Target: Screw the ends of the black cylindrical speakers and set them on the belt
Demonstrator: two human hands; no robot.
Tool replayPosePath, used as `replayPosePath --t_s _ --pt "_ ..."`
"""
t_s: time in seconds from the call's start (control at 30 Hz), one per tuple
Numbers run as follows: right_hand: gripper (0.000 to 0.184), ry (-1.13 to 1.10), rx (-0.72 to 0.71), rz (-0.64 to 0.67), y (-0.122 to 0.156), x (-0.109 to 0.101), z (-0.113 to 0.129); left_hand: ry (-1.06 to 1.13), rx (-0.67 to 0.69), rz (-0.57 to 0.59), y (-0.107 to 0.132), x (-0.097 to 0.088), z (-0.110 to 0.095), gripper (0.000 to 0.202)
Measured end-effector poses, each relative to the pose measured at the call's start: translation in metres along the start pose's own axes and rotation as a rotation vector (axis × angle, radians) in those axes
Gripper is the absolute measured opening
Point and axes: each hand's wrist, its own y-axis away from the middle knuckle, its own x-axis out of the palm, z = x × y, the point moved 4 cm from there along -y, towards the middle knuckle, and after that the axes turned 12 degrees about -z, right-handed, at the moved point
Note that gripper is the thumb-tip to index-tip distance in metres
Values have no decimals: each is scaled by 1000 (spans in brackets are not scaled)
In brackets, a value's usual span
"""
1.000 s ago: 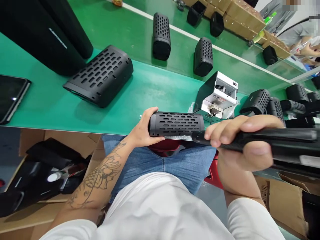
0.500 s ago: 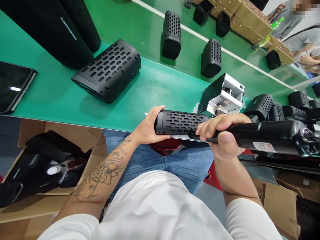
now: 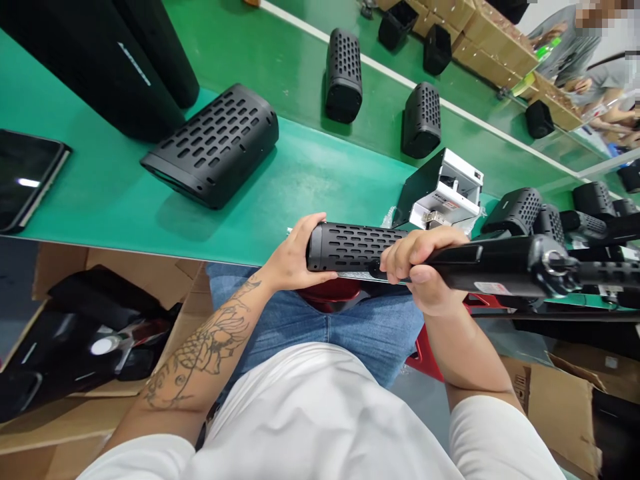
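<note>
My left hand (image 3: pixel 295 259) clasps the left end of a black slotted housing (image 3: pixel 350 247), thumb on the near side and fingers on the far side. The housing lies sideways at the table's front edge. Wrapped round a black electric screwdriver (image 3: pixel 493 263), my right hand (image 3: pixel 423 270) is over the housing's right part. The tool points left, its front end close to the housing's near side; the bit's tip cannot be made out. Just beyond my right hand stands a black and silver screw feeder (image 3: pixel 443 193).
Another slotted housing (image 3: pixel 215 143), tall black casings (image 3: pixel 120 60) and a phone (image 3: pixel 30 177) occupy the table's left. Several housings (image 3: pixel 515 210) cluster at right; others rest on the green belt (image 3: pixel 280 53) beyond. Open cartons (image 3: pixel 65 413) flank my legs. People work at far right.
My right hand and the screwdriver have moved a little left, and the tool's rear end has swung left. My left hand keeps its hold on the housing. The view has shifted slightly.
</note>
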Motion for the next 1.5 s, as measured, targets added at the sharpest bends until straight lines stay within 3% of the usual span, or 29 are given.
replayPosePath --t_s 0.13,0.2,0.3,0.4,0.5,0.63,0.73,0.87,0.93,1.07,1.17,1.27,1.5 --pt "35 46 -12 16 7 0 4 -20 5 -15 2 -2 3 138" --pt "31 61 -66 -110 1 -13 13 -41 -4 -16 3 -2 5 137" --pt "26 124 -195 -451 -20 -60 24 -51 -14 -17 4 -2 5 136" --pt "31 276 -317 -748 -45 -123 15 -54 -9 -21 5 -2 4 134" --pt "41 367 -253 -749 -62 -167 -17 -64 -9 -18 6 -2 4 134" --pt "50 350 -229 -734 -57 -179 -44 -68 15 -11 7 -3 5 138" --pt "45 339 -198 -739 -48 -169 -37 -54 32 9 6 -3 6 145" --pt "26 286 -178 -732 -32 -142 6 -37 19 33 5 -2 5 150" --pt "21 226 -201 -661 -22 -117 33 -17 15 32 4 -1 4 151" --pt "29 97 -132 -327 -4 -39 62 37 15 19 2 2 3 146" --pt "27 38 -102 -183 2 14 56 70 -1 5 2 5 2 143" --pt "26 -8 -133 -75 0 47 35 74 -30 -11 1 8 0 141" --pt "24 -58 -108 -27 -4 56 -11 63 9 -22 -3 13 -5 139"
